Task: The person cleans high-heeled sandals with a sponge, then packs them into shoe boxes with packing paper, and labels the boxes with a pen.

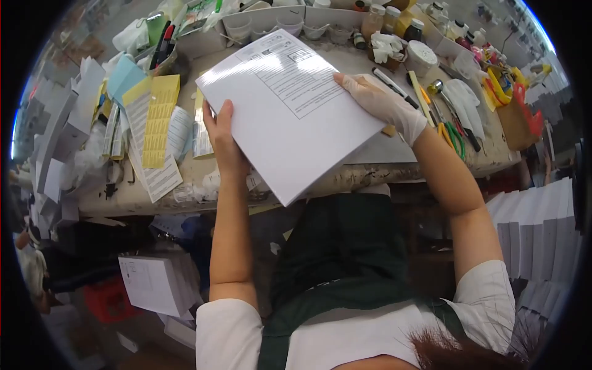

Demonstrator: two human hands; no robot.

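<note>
A thick white stack of printed sheets is held tilted above the edge of a cluttered worktable. The top sheet carries a printed form near its far end. My left hand, bare, grips the stack's left edge with the thumb on top. My right hand, in a thin pale glove, holds the stack's right edge with the fingers lying across the top. Both hands carry the stack between them, over my dark apron.
Yellow label sheets, a blue card and loose papers lie left. Jars, cups and a white tub stand at the back; scissors, pens and tools lie right. Flat white stacks stand low right; a white box sits below left.
</note>
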